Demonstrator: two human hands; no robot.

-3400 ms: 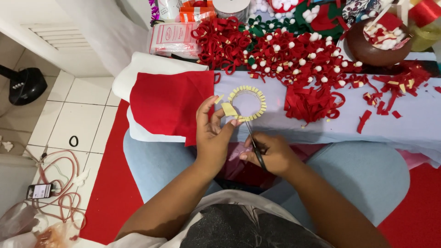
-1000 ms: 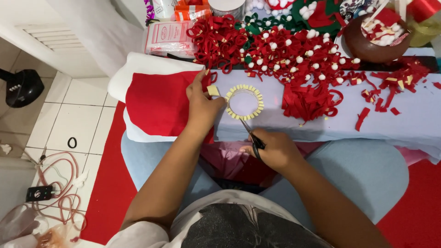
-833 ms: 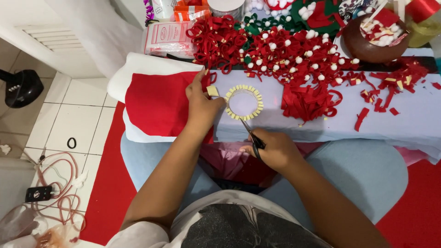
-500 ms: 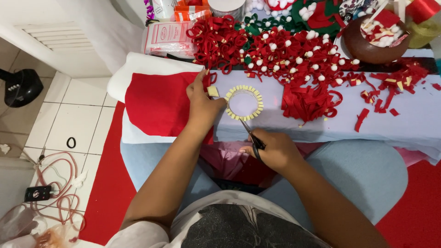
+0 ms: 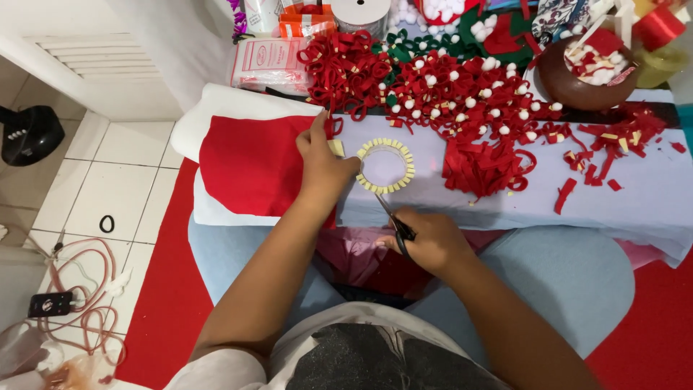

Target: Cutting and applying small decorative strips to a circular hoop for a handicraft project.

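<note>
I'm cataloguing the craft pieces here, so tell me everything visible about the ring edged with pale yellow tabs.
The ring is a flat circle whose rim is lined with small pale yellow rectangular tabs, set side by side like teeth; its open middle shows the light cloth beneath. It lies flat on the cloth-covered table, just right of the left hand, whose thumb side reaches its edge. The scissors point at its lower rim.

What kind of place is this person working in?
Probably a home craft corner rather than a shop: a low work table over a white tiled floor, heaped with red felt loops. The right hand holds scissors; the left hand rests by red felt.
</note>
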